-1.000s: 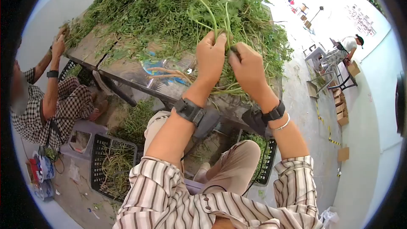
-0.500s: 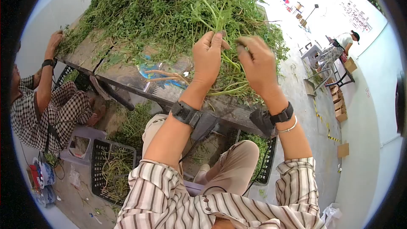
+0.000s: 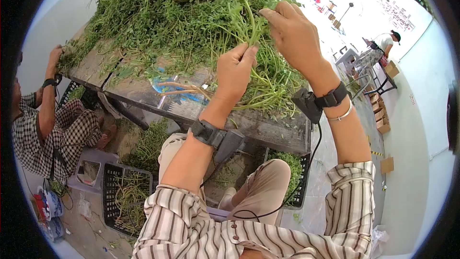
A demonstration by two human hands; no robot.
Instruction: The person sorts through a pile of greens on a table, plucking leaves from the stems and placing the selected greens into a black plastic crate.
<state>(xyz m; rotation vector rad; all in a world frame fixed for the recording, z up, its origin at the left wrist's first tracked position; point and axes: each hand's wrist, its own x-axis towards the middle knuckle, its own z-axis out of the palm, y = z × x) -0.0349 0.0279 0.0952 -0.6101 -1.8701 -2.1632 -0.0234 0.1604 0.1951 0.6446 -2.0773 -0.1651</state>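
My left hand (image 3: 235, 71) is closed around the stems of a small bunch of leafy greens (image 3: 250, 17), held upright above the table's front edge. Thumb and forefinger press together just below the leaves. My right hand (image 3: 294, 31) is raised beside the top of the bunch with its fingers pinched; what lies between them, if anything, is hidden. A large heap of the same greens (image 3: 177, 19) covers the table (image 3: 282, 132) behind both hands. Loose long stems (image 3: 263, 98) lie below the bunch, and pale brown root-like stalks (image 3: 179, 88) rest left of my left wrist.
A black basket (image 3: 109, 196) with stems stands on the floor at left, near a light purple stool (image 3: 86, 169). Another black basket (image 3: 303, 187) with greens is under the table. A person in checks (image 3: 36, 136) works at the left. Another person (image 3: 383, 43) bends at far right.
My right hand has moved up and slightly right, to the top of the bunch. My left hand has stayed closed on the stems, a little lower in view.
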